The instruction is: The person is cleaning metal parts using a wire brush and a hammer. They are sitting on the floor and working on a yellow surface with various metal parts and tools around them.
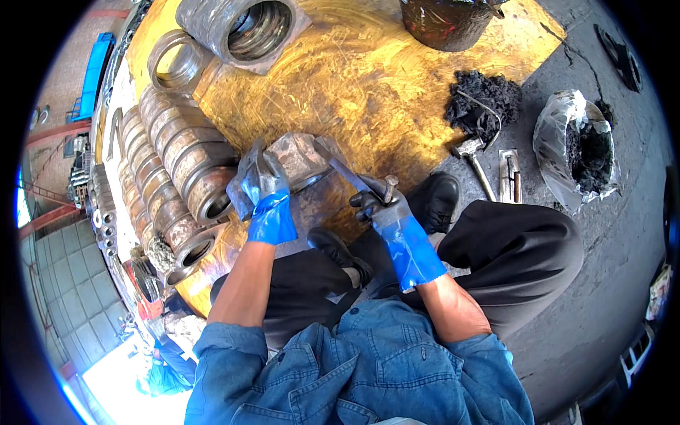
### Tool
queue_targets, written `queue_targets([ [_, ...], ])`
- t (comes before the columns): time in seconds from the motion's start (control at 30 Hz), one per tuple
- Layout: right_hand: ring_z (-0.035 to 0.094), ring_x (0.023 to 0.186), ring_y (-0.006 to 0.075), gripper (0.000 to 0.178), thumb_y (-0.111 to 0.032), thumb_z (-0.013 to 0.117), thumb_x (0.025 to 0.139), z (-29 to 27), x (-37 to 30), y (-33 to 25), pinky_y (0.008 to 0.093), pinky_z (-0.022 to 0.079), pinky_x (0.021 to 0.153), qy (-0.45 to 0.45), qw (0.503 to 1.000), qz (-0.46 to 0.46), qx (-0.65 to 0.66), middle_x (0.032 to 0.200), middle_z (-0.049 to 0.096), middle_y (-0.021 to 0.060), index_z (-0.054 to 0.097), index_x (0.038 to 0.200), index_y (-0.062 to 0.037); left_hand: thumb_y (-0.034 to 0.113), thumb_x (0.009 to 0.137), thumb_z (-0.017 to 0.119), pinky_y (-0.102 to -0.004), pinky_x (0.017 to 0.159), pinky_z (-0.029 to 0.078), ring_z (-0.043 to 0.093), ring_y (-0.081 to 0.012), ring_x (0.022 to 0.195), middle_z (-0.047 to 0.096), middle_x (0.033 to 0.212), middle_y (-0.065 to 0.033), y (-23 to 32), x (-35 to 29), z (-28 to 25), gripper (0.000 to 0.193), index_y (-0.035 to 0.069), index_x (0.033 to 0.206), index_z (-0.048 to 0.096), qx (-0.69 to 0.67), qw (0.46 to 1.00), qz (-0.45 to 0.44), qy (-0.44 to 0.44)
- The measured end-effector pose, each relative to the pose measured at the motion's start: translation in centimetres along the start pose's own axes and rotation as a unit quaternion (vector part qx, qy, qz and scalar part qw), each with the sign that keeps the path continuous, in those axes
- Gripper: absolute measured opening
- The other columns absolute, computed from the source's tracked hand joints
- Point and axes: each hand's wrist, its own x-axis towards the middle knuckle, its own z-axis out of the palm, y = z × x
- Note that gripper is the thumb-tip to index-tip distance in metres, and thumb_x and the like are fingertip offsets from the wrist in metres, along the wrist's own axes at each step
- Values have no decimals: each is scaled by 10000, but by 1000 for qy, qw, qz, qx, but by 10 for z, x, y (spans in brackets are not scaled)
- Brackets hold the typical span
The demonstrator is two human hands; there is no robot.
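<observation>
My left hand [262,183], in a blue glove with grey-smeared fingers, is closed on the left end of a rough, rusty metal part [296,157]. That part lies in front of my feet on the yellow, stained sheet [340,78]. My right hand [384,205], in a matching blackened glove, is wrapped round a trowel-like tool with a flat metal blade [345,172]. Its blade points up and left, with the tip at the metal part's right side. The tool's round metal end sticks up above my right fist. My left fingertips are partly hidden.
Rows of ribbed metal cylinders [185,145] lie at left, with large rings [248,28] behind. A dark bucket [446,25] stands at the back. To the right are black fibrous material [485,106], a hammer [476,163], a flat trowel [508,177] and a filled plastic bag [577,149].
</observation>
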Motion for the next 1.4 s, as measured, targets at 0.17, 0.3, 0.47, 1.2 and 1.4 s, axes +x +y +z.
queue_targets([
  [0.17, 628, 677, 125, 410, -4, 527, 1004, 7, -2, 1, 256, 539, 600, 25, 999, 12, 45, 970, 721, 124, 606, 1405, -40, 230, 991, 566, -437, 957, 561, 708, -354, 1075, 724, 1186, -200, 8, 3, -4, 342, 44, 1248, 695, -12, 1000, -3, -2],
  [0.3, 614, 628, 121, 395, -1, 528, 990, 15, -8, -4, 253, 530, 573, 42, 998, 9, 41, 942, 725, 122, 623, 1372, -33, 232, 988, 571, -436, 945, 568, 714, -347, 1064, 729, 1173, -197, 6, 1, -3, 337, 41, 1232, 704, 5, 1000, -2, 0],
  [0.47, 601, 586, 121, 373, 12, 532, 948, 9, 14, 31, 257, 512, 543, 49, 999, -10, 7, 903, 730, 96, 655, 1299, -25, 235, 987, 574, -436, 938, 572, 715, -344, 1060, 731, 1168, -195, 3, 2, -2, 342, 45, 1241, 701, -4, 1000, 22, 16],
  [1.2, 635, 603, 128, 396, -195, 649, 997, 33, -22, -34, 283, 509, 491, 92, 990, 106, 19, 1056, 767, 108, 603, 1354, -28, 229, 996, 549, -418, 941, 566, 711, -327, 1072, 732, 1184, -170, 9, 2, -7, 342, 60, 1254, 698, 4, 1000, 1, -8],
  [1.4, 630, 618, 118, 391, -233, 657, 1011, 27, -19, -5, 270, 509, 504, 58, 986, 106, 116, 1068, 766, 112, 607, 1329, -11, 183, 935, 601, -467, 975, 537, 680, -376, 1080, 723, 1151, -205, 10, 3, -4, 352, 44, 1247, 686, -32, 999, -15, -7],
])
